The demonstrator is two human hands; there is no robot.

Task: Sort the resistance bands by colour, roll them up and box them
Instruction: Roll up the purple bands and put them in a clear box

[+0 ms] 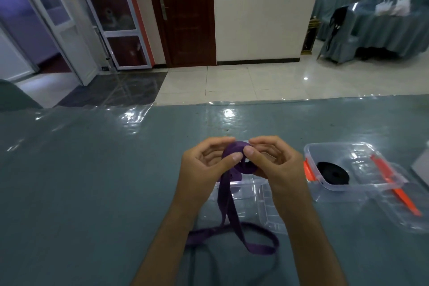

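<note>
From the head camera we see our left hand (206, 165) and our right hand (272, 160) raised together above the table covered in grey-green cloth under clear plastic sheeting (92, 169), and both are curled round the long purple fabric resistance band (228, 206), whose upper part is wound into a small coil between our fingers; our left thumb presses the near side of the coil and our right thumb sits just beside it on the roll. The loose tail of the band hangs down from the coil, passes between our forearms and lies in a loop on the table close to us. Directly below our hands sits a clear plastic box (260, 195), partly hidden by our wrists, and we cannot tell what it holds. To the right, well apart from our hands, stands a second clear plastic box with an orange clip (334, 165), and inside it lies a rolled black resistance band (332, 173). Just beside that box, on its right, rests a clear plastic lid with an orange strip (399, 195), lying flat on the table
</note>
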